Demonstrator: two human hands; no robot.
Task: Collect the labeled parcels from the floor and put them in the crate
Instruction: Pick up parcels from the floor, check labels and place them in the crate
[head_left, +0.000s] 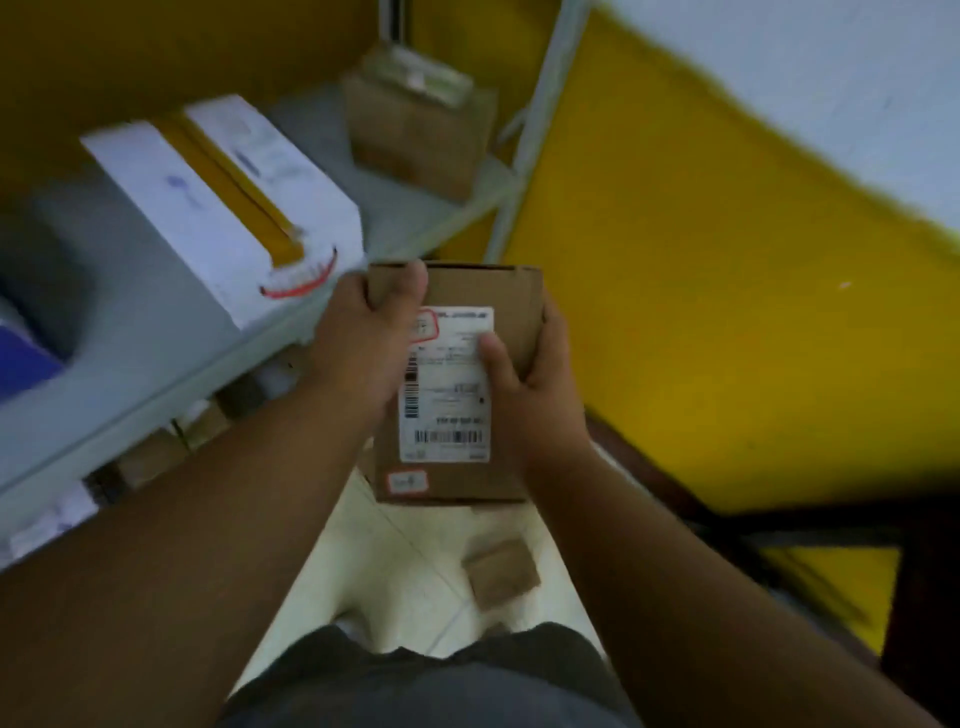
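A brown cardboard parcel (514, 312) with a white shipping label (449, 410) is held up in front of me with both hands. My left hand (363, 338) grips its left side, thumb over the top corner. On the right side, my right hand (530, 384) grips it with the thumb pressed on the label. A smaller brown parcel (501, 571) lies on the pale floor (395, 571) below. No crate is in view.
A grey metal shelf (156, 395) runs along the left, carrying a white box with yellow tape (218, 197) and a brown box (421, 124) further back. More small boxes sit under the shelf. A yellow wall (701, 291) rises on the right, with dark furniture (924, 597) at the lower right.
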